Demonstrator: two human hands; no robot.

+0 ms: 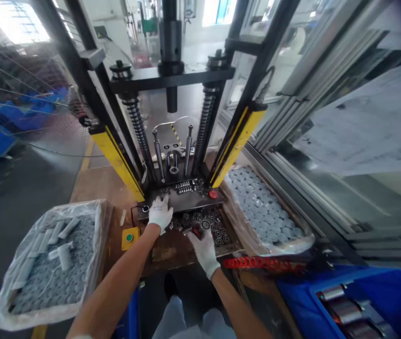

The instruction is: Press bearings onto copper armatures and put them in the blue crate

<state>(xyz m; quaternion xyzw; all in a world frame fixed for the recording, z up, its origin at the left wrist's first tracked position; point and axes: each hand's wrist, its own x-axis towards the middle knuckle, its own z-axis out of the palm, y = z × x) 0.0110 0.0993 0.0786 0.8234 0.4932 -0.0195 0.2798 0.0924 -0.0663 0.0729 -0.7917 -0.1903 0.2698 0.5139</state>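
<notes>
**Two gloved hands at the front of a bench press**

In the head view, the left hand [160,214], in a white glove, rests at the front edge of the press's dark base plate [195,202], with its fingers spread and nothing seen between them. The right hand [205,249], also gloved, is lower and nearer the body, thumb and fingers curled about a small dark-reddish part [196,231]. It appears to be pinching that part, though blur leaves its exact form unclear.

The part is just in front of the base plate, over the edge of a group of ring-shaped pieces [220,234] spread on the brown bench [165,254]. More small metal pieces [185,187] stand in rows on the plate, below the ram [172,99], which hangs well above them. A red button [213,194] sits at the plate's right end; a yellow box [130,238] with a green button lies near the left forearm.

Plastic-lined boxes flank the bench: the left box [98,221] holds grey cylinders, the right box [288,250] round grey parts. A red coiled hose [246,262] runs below the latter.
</notes>
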